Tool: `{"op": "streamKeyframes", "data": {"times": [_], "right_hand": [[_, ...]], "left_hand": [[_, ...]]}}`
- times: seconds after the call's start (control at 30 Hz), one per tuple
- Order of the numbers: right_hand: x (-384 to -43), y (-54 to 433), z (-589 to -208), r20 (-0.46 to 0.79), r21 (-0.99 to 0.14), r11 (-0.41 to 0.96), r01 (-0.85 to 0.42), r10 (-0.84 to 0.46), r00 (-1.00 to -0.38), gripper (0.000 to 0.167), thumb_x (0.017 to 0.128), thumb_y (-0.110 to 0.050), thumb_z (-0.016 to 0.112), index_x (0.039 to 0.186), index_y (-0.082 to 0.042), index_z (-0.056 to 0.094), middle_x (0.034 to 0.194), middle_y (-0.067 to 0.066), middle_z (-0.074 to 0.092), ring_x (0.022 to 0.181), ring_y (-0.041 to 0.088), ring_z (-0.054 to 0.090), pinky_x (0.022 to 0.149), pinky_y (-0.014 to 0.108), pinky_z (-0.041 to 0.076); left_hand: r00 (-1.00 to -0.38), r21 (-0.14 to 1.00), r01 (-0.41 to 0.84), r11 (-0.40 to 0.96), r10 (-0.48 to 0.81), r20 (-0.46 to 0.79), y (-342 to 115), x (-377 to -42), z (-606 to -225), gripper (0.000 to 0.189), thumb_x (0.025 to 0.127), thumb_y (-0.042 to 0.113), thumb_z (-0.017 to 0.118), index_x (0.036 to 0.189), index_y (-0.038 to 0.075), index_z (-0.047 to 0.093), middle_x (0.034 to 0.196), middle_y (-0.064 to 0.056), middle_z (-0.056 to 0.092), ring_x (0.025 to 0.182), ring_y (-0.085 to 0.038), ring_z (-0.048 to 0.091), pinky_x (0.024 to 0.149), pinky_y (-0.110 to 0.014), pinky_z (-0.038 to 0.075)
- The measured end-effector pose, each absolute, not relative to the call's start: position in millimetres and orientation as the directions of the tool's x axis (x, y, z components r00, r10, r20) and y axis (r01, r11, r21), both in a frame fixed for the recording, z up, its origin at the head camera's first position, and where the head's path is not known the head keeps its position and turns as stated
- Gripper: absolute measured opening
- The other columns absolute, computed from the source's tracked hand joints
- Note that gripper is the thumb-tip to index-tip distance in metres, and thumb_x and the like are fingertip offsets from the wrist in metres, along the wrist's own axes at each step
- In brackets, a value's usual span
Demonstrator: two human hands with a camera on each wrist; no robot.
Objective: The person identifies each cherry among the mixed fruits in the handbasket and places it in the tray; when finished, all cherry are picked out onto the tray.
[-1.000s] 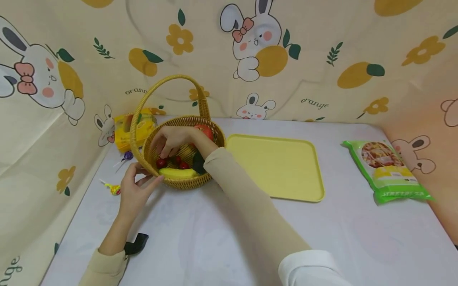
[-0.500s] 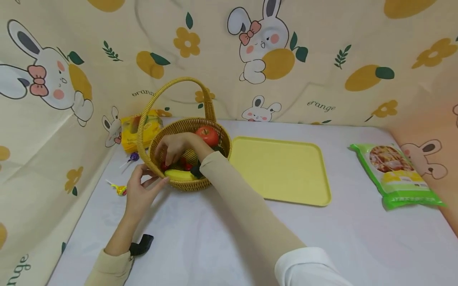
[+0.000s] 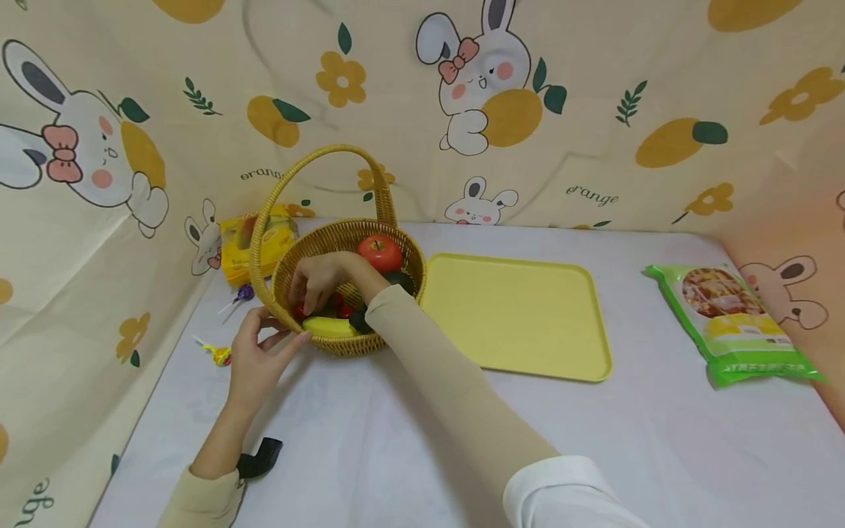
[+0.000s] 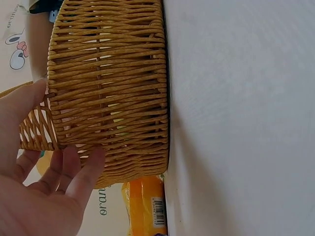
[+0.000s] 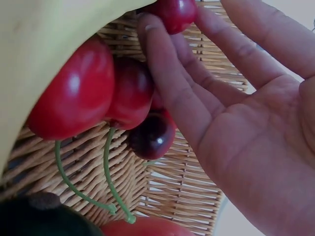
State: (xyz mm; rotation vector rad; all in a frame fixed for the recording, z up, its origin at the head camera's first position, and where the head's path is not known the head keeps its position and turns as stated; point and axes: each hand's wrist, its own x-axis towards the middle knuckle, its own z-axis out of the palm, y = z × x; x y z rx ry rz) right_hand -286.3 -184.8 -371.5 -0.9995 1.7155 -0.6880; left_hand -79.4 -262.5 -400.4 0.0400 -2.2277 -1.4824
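A wicker basket with a tall arched handle stands left of centre. My left hand grips its near-left rim by the handle's foot; in the left wrist view the thumb lies at the rim and the fingers against the outer weave. My right hand reaches inside, fingers bent down around a red cherry. More cherries with green stems lie beside the fingers. A banana, a red round fruit and a dark green fruit are also in the basket.
A yellow tray lies right of the basket, and a green-edged snack bag at far right. Behind the basket's left side is a yellow packet. A purple lollipop and a yellow lollipop lie left.
The right hand's fingers have sunk a little lower onto the cherry at the basket's left side. The left hand keeps its grip on the rim. The head view has shifted slightly.
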Motion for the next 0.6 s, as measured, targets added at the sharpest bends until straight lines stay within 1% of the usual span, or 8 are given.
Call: {"op": "streamKeyframes", "data": {"times": [0.17,0.23,0.37,0.47,0.53,0.6], "right_hand": [[-286.3,-184.5,-372.9,-0.464,-0.808,0.496,-0.319,-0.868,-0.174,0.031,0.088,0.003,0.072,0.119,0.002,0.069,0.109,0.01,0.067,0.087,0.015,0.06,0.083,0.028,0.061],[-286.4,-184.5,-373.2,-0.45,-0.807,0.483,-0.339,-0.875,-0.176,0.03,0.088,0.003,0.072,0.118,0.001,0.069,0.102,0.009,0.065,0.084,0.015,0.058,0.078,0.026,0.06],[-286.0,-184.8,-373.0,-0.433,-0.786,0.471,-0.401,-0.882,-0.187,0.026,0.086,0.002,0.074,0.112,-0.001,0.072,0.09,0.006,0.059,0.076,0.015,0.054,0.071,0.027,0.058],[-285.6,-185.5,-372.7,-0.437,-0.768,0.473,-0.433,-0.88,-0.186,0.022,0.086,-0.001,0.075,0.108,-0.003,0.073,0.09,0.005,0.062,0.075,0.014,0.055,0.071,0.028,0.058],[-285.8,-185.0,-370.6,-0.431,-0.769,0.468,-0.436,-0.883,-0.187,0.02,0.087,-0.002,0.076,0.107,-0.004,0.074,0.093,0.005,0.065,0.077,0.014,0.058,0.074,0.029,0.06],[-287.6,-183.0,-366.3,-0.4,-0.794,0.442,-0.418,-0.897,-0.19,0.022,0.088,-0.004,0.075,0.11,-0.004,0.073,0.095,0.006,0.067,0.08,0.017,0.061,0.078,0.032,0.061]], "left_hand": [[-0.891,0.875,0.224,0.43,-0.274,0.363,-260.9,-79.5,-399.9,0.047,0.082,-0.01,0.076,0.122,-0.01,0.052,0.112,0.001,0.055,0.101,-0.014,0.055,0.09,-0.03,0.059],[-0.89,0.874,0.226,0.43,-0.274,0.364,-260.6,-79.5,-399.6,0.047,0.081,-0.01,0.076,0.122,-0.01,0.052,0.112,-0.001,0.055,0.101,-0.014,0.055,0.09,-0.03,0.059],[-0.892,0.875,0.222,0.43,-0.274,0.36,-260.5,-79.0,-399.2,0.048,0.081,-0.011,0.076,0.122,-0.01,0.052,0.114,-0.015,0.056,0.101,-0.013,0.055,0.09,-0.027,0.059],[-0.895,0.876,0.212,0.432,-0.274,0.352,-260.8,-78.6,-399.2,0.047,0.081,-0.011,0.076,0.121,-0.011,0.051,0.116,-0.024,0.055,0.101,-0.012,0.054,0.09,-0.024,0.059],[-0.897,0.876,0.209,0.434,-0.272,0.349,-261.1,-78.4,-399.1,0.047,0.081,-0.01,0.076,0.122,-0.011,0.051,0.116,-0.026,0.054,0.101,-0.012,0.054,0.089,-0.024,0.058],[-0.897,0.876,0.208,0.435,-0.273,0.348,-261.6,-78.1,-399.0,0.048,0.082,-0.01,0.076,0.123,-0.011,0.051,0.117,-0.024,0.055,0.101,-0.012,0.055,0.09,-0.023,0.058]]}}
